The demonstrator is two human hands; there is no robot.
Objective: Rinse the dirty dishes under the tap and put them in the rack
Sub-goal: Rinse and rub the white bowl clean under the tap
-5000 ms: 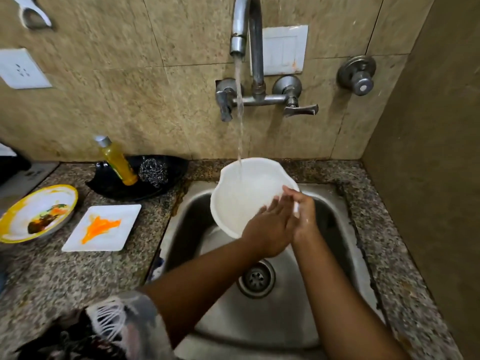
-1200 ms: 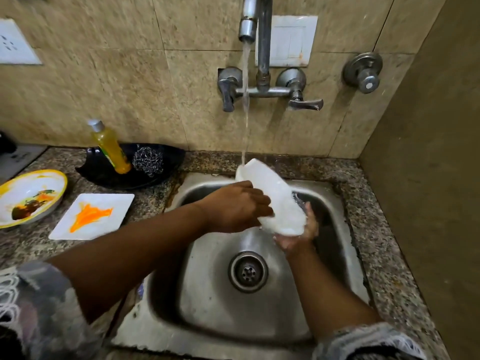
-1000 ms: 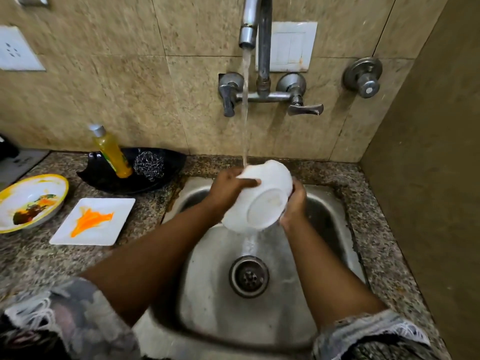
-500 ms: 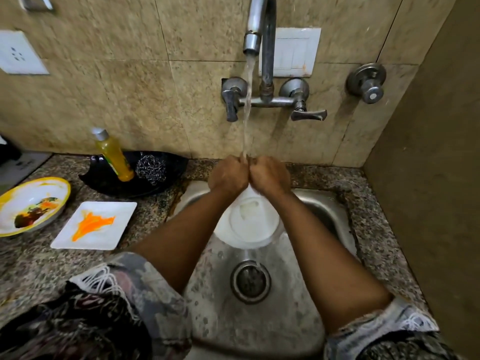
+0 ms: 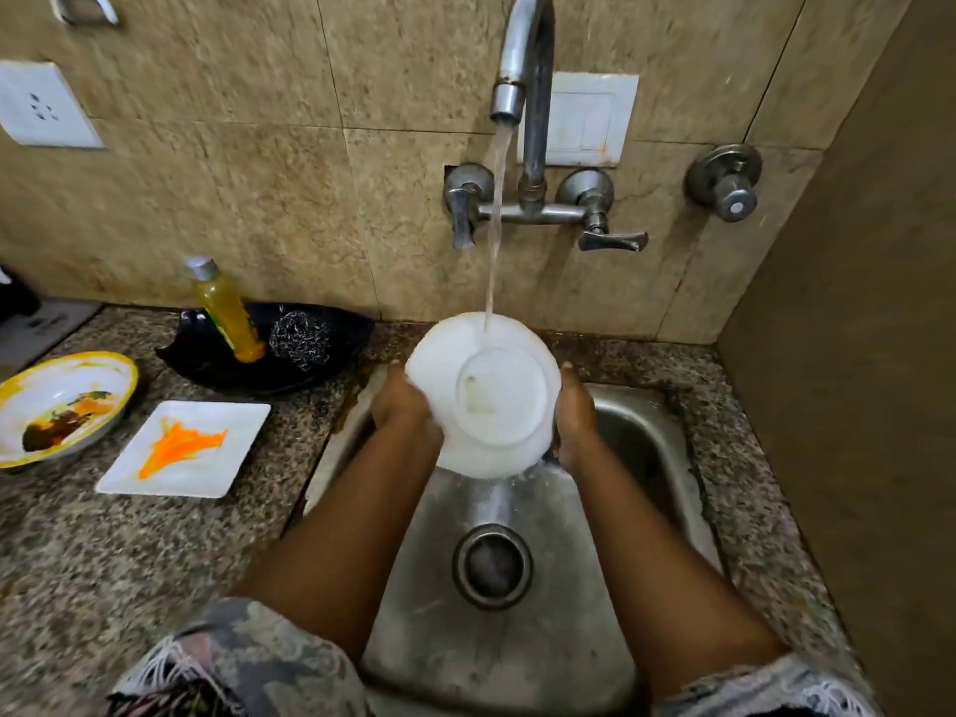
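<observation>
A white bowl [image 5: 486, 395] is held upside down over the steel sink [image 5: 652, 437], its base facing me. Water from the tap [image 5: 522, 69] falls onto its far rim and runs off below. My left hand [image 5: 401, 406] grips the bowl's left side and my right hand [image 5: 571, 411] grips its right side; the fingers are hidden under the bowl. On the counter to the left lie a yellow-rimmed bowl [image 5: 62, 406] with dark and orange food smears and a square white plate [image 5: 186, 447] with an orange smear. No rack is in view.
A black dish [image 5: 320, 375] behind the plate holds a yellow soap bottle [image 5: 227, 313] and a steel scrubber [image 5: 300, 338]. The sink drain [image 5: 491, 566] lies below the bowl. A brown wall [image 5: 853, 354] closes the right side. The speckled granite counter [image 5: 103, 551] surrounds the sink.
The bowl has been turned from facing up to upside down and raised under the stream. Both hands moved from its far rim to its left and right sides.
</observation>
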